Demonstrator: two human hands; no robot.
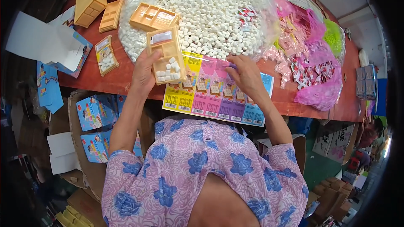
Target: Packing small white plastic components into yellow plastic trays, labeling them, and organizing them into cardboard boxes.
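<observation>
My left hand (pixel 145 72) grips a beige plastic compartment tray (pixel 163 54) by its left side, tilted above the table's front edge. White cubes lie in its lower compartment, and a small white packet sits in the top one. Below my right hand (pixel 248 75) lies a colourful printed card sheet (pixel 202 96) with yellow, pink, purple and blue strips, overhanging the table edge. The fingers of that hand are bent and pinch the sheet's top edge at the purple strip. Behind both hands a big clear bag (pixel 202 12) spreads open, full of white cubes.
A beige tray (pixel 153 17) rests on the bag, and more trays (pixel 90 2) are stacked far left. A filled tray (pixel 106 56) lies left beside an open blue box (pixel 80 54). Pink bags (pixel 320 88) with small packets stand right. Blue boxes (pixel 96 111) fill a carton below.
</observation>
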